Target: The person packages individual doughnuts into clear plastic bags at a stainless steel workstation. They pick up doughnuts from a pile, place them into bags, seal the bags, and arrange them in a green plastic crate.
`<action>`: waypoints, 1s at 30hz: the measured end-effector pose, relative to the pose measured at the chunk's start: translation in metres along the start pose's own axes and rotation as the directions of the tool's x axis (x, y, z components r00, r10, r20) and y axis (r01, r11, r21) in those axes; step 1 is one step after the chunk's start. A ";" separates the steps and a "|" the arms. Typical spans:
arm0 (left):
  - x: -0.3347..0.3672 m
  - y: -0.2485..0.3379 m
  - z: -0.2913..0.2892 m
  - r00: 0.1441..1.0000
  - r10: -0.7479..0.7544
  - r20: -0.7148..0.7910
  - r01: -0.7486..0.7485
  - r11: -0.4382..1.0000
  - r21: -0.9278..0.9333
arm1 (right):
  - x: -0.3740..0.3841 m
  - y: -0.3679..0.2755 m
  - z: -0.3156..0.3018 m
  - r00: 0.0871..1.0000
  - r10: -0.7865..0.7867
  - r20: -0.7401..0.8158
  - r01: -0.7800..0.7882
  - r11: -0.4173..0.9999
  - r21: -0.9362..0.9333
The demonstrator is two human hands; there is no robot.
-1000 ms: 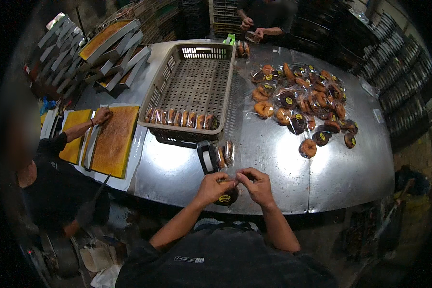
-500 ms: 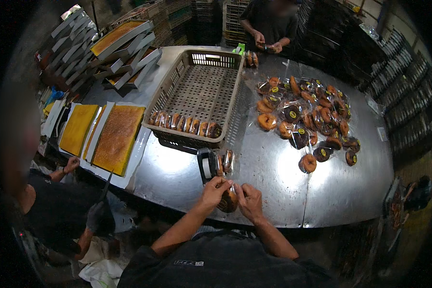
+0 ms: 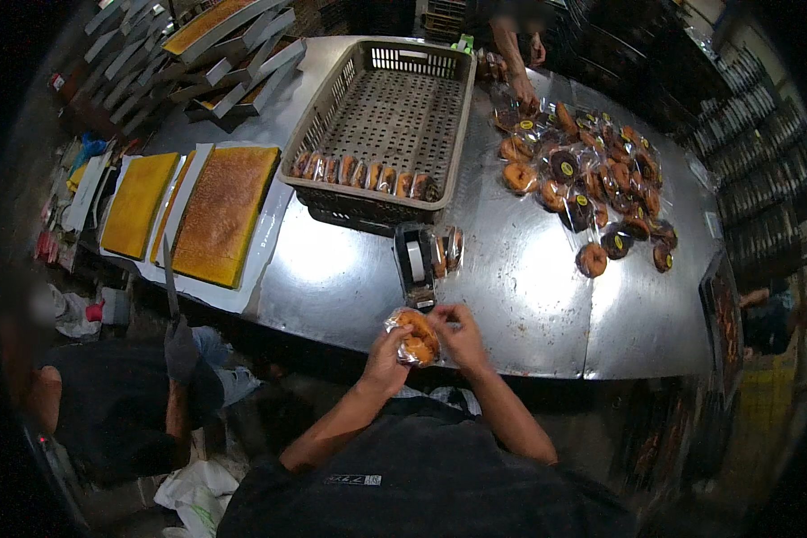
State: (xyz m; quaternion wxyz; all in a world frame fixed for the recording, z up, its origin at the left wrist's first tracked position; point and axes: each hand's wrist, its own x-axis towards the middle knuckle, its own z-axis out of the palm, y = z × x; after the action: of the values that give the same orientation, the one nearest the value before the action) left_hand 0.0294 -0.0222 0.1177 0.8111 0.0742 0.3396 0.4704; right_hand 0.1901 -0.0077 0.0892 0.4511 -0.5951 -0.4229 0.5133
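Note:
My left hand [image 3: 386, 363] is closed round a golden ring doughnut [image 3: 419, 348] in clear plastic, held at the table's front edge. At the doughnut's upper right my right hand [image 3: 460, 339] is closed, thumb and fingers pinched at the edge of the plastic bag. Just beyond my hands stands a black tape dispenser [image 3: 413, 262] with a pale roll. Two wrapped doughnuts [image 3: 447, 250] stand on edge against its right side. To the right lies a heap of wrapped doughnuts [image 3: 592, 175], some golden, some dark, several with round yellow stickers.
A slotted crate [image 3: 449, 161] on the metal table [image 3: 511, 318] holds a row of wrapped doughnuts at its near end. Left are yellow sheet cakes [image 3: 233, 211] and stacked tins [image 3: 233, 85]. A co-worker's gloved hand [image 3: 181, 352] holds a long knife [image 3: 169, 280]; another's hand [image 3: 525, 93] reaches the heap.
The doughnut in my hands has turned from its dark side to its golden side. The far co-worker's hand has come down to the heap. The knife has swung upright. My view has shifted.

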 end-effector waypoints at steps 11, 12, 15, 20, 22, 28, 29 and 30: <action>0.062 -0.014 -0.066 0.992 -0.126 -0.005 0.123 0.974 -0.190 | 0.057 -0.002 0.018 0.992 -0.117 0.044 0.125 0.920 -0.372; 0.068 -0.017 -0.075 0.991 -0.117 0.061 0.126 0.976 -0.177 | 0.042 -0.006 0.012 0.990 -0.117 0.079 0.137 0.930 -0.342; 0.077 -0.016 -0.097 0.979 -0.128 0.158 0.151 0.979 -0.138 | 0.036 0.034 -0.016 0.983 -0.066 0.173 0.142 0.867 -0.478; 0.043 0.032 -0.063 0.986 -0.120 0.116 0.112 0.991 0.073 | 0.025 -0.003 -0.028 0.971 0.015 0.240 0.156 0.722 -0.674; 0.029 0.048 -0.041 0.982 -0.096 0.162 0.058 0.973 0.224 | 0.008 -0.059 -0.018 0.938 -0.010 0.346 0.177 0.872 -0.457; 0.019 0.051 -0.009 0.928 -0.176 0.327 -0.048 0.817 0.574 | 0.010 -0.110 0.000 0.888 -0.014 0.460 0.233 0.876 -0.422; 0.020 0.051 -0.006 0.915 -0.206 0.348 -0.044 0.805 0.591 | 0.015 -0.109 -0.004 0.911 0.111 0.397 0.164 0.786 -0.596; 0.020 0.050 -0.008 0.901 -0.279 0.333 0.042 0.818 0.573 | 0.019 -0.093 -0.013 0.926 0.075 0.371 0.165 0.802 -0.573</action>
State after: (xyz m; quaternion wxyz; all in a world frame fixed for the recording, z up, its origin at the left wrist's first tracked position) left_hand -0.0046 0.0197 0.1238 0.8441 0.3708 0.2917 0.2548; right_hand 0.2019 0.0307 0.1758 0.1645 -0.5862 -0.6549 0.4477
